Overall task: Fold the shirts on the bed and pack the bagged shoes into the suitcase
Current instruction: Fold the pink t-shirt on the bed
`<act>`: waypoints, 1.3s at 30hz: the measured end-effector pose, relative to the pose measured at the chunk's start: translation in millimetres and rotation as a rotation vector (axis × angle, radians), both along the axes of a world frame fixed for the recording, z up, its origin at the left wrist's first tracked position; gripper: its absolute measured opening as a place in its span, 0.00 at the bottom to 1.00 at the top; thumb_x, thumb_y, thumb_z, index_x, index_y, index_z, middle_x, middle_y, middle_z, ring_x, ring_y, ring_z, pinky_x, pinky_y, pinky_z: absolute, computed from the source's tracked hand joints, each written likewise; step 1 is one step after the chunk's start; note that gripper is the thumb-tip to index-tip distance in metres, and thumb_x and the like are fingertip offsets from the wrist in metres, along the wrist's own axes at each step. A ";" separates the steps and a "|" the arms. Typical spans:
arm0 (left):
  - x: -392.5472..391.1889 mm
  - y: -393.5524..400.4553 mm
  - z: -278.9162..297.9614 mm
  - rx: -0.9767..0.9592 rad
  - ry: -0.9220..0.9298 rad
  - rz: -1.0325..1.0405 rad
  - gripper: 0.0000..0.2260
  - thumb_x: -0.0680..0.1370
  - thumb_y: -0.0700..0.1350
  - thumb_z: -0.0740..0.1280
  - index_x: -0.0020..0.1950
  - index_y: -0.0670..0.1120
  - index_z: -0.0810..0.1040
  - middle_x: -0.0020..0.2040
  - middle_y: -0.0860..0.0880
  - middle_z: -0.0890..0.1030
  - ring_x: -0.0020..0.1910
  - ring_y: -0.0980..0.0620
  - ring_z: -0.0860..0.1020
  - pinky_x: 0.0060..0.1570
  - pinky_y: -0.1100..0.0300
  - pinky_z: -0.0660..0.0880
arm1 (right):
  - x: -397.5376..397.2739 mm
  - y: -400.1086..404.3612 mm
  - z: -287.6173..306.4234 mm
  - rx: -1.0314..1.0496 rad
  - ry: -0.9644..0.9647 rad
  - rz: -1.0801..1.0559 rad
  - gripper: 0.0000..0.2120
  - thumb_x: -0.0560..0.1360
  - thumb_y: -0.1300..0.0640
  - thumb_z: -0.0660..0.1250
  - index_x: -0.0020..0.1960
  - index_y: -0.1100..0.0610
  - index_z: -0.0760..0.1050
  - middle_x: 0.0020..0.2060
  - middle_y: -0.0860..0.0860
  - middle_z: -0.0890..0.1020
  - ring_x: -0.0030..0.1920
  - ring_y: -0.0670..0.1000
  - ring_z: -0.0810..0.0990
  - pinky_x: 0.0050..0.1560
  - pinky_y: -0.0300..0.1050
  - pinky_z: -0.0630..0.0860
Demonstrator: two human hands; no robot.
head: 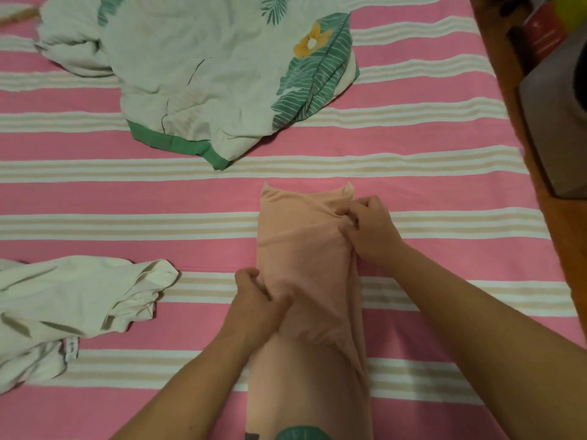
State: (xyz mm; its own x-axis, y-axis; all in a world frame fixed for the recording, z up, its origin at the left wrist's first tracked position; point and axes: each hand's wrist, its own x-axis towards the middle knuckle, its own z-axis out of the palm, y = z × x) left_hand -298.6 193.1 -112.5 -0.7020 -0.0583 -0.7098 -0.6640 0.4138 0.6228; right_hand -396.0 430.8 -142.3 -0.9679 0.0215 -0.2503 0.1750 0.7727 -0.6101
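Both hands (254,300) (365,230) pinched the peach shirt's (305,281) opposite edges on the bed (444,249); an uneven pull could skew the fold.

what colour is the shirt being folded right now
Peach pink, plain: the shirt under both hands, clearest in the head view.

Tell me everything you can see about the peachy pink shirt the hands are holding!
The peach-pink shirt looks like soft, thin knit cloth. It lies on the pink striped bed cover, folded lengthwise into a long narrow strip running away from the person, with two small corners poking up at its far end. A dark green print shows at its near end. The left hand pinches its left edge; the right hand pinches its right edge farther up, bunching wrinkles there.
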 end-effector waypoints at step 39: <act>64.2 -52.2 6.6 -0.411 0.861 -0.590 0.15 0.80 0.45 0.62 0.64 0.45 0.81 0.63 0.46 0.76 0.63 0.44 0.73 0.64 0.49 0.71 | 193.3 -3.5 52.7 0.058 0.183 -0.046 0.16 0.73 0.68 0.63 0.56 0.58 0.83 0.52 0.48 0.75 0.55 0.53 0.76 0.53 0.33 0.70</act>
State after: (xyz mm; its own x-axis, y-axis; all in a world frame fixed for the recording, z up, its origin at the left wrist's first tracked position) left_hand -234.4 140.8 -105.9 -0.9447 0.3273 0.0219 0.2897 0.8012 0.5235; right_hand -202.7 427.3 -89.5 -0.9949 0.0758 -0.0668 0.1007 0.8015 -0.5894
